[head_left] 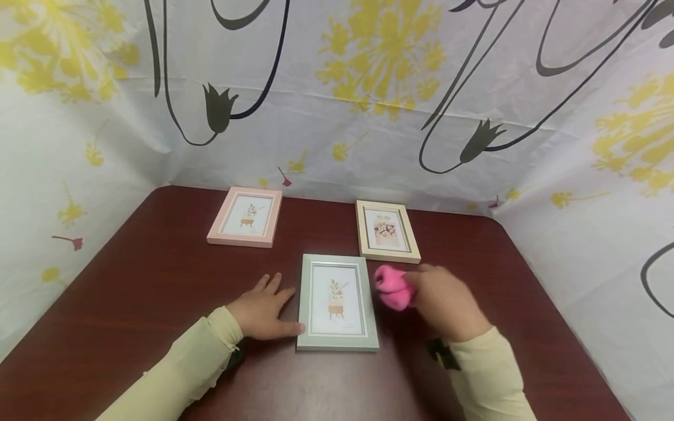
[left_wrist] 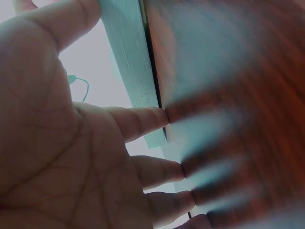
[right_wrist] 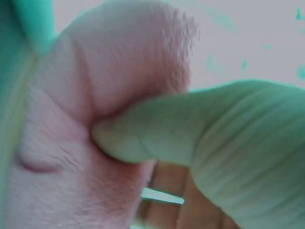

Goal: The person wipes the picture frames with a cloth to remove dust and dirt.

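Note:
A picture frame (head_left: 371,304) with a pale green border lies flat on the table, showing a print of a potted plant. On its left side my left hand (head_left: 265,310) rests with fingers spread; the thumb touches the border, and the fingertips (left_wrist: 159,117) reach down to the tabletop. To the right of the frame, my right hand (head_left: 447,301) grips a folded pink cloth (head_left: 392,286). In the right wrist view the thumb presses into the fuzzy cloth (right_wrist: 128,52), and the other fingers are mostly hidden behind it.
Farther back on the dark red table (head_left: 158,280) lie a pink picture frame (head_left: 215,238) at left and a cream picture frame (head_left: 414,256) at right, whose near edge is close to the green one. A flower-patterned sheet (head_left: 295,117) hangs around the table's back and sides.

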{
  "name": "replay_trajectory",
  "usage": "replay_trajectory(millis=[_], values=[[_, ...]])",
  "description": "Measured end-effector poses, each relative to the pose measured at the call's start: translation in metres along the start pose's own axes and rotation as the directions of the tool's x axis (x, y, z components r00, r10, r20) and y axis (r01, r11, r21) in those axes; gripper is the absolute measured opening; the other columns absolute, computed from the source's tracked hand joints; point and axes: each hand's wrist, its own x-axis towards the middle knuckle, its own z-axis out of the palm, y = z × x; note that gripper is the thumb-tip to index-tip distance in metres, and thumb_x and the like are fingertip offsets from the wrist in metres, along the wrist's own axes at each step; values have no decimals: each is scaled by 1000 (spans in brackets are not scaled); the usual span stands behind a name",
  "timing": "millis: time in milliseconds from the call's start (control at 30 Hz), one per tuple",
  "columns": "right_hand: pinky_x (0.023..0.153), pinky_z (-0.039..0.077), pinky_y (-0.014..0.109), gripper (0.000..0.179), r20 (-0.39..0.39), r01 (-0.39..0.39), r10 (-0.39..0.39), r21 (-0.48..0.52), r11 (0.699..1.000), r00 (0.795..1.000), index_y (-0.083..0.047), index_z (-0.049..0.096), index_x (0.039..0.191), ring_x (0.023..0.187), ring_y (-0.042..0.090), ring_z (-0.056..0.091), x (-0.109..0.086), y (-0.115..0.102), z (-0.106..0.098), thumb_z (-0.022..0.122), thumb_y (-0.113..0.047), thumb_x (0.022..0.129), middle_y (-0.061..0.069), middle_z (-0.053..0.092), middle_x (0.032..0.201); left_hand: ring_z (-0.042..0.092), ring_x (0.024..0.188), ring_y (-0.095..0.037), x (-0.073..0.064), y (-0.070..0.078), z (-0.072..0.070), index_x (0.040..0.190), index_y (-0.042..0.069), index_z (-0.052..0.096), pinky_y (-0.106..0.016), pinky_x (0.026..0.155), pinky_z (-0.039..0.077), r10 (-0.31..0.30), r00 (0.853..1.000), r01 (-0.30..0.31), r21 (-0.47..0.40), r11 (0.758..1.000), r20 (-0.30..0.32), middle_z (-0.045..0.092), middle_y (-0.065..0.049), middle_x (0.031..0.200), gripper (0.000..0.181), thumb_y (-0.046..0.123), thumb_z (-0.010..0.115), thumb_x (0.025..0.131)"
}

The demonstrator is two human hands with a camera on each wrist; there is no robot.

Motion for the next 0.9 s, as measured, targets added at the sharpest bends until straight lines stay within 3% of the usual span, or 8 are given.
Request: replay_trajectory(millis=[67, 167, 267, 533, 900], values=[[61, 47, 42, 26, 10, -74, 74, 7, 997, 997, -18, 70, 85, 68, 24, 53, 3, 29, 4, 65, 7, 81, 2, 55, 74, 19, 142, -53, 0, -1, -1, 145, 3, 48, -67, 104, 31, 1, 1000, -1, -3, 1000, 7, 25, -32, 155, 87, 62, 66, 83], [65, 48, 46, 22, 94, -172, 172, 1, 985, 981, -10, 72, 97, 71, 27, 55, 5, 64, 18, 61, 4, 84, 11, 61, 81, 18, 143, -52, -1, -3, -2, 146, 4, 47, -66, 104, 31, 9, 1000, -9, -9, 1000, 21, 24, -32, 155, 87, 62, 66, 84], [68, 48, 46, 25, 165, -205, 203, -6, 979, 965, -4, 71, 105, 73, 28, 54, 6, 85, 31, 59, 2, 84, 16, 65, 88, 18, 143, -53, -1, -5, -4, 146, 4, 47, -67, 104, 30, 30, 999, -29, -11, 1000, 34, 23, -32, 156, 87, 63, 65, 84], [65, 47, 45, 9, 174, -159, 159, -17, 987, 972, -7, 68, 89, 69, 27, 51, 8, 86, 29, 64, -2, 84, 11, 60, 78, 14, 144, -52, 0, -7, -9, 146, 5, 48, -68, 105, 28, 53, 995, -50, -35, 998, 84, 22, -30, 157, 92, 64, 71, 78], [70, 48, 46, 22, 186, -167, 161, 14, 986, 969, 0, 68, 104, 75, 30, 54, 6, 88, 30, 65, -1, 81, 16, 60, 85, 15, 144, -50, 1, -1, -3, 144, 2, 48, -67, 108, 22, 57, 995, -56, -16, 998, 84, 23, -32, 156, 92, 59, 74, 77]])
